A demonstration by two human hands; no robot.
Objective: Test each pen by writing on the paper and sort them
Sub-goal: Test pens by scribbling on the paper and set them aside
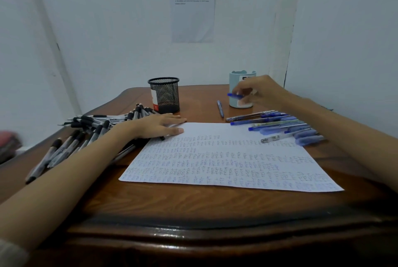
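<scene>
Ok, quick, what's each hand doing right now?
Left hand: open, fingers flat on the paper.
Right hand: holding a blue pen.

A dark brown wooden table (193, 206) is seen filling the lower part of the view; its grain is plainly shown, and its rounded, moulded front edge is polished enough that light is reflected along it. The far left corner is cut in a curve. Behind the table a pale wall (118, 29) is found, and a printed sheet (192, 8) is fixed flat to it above the table's middle — a few lines of small text are carried near its top, too blurred to be read. A pale vertical strip (49, 29) is run down the wall at the left. At the far left edge, beyond the table, a pinkish-red bundle (8, 141) is glimpsed — blurred, and not to be identified.
</scene>
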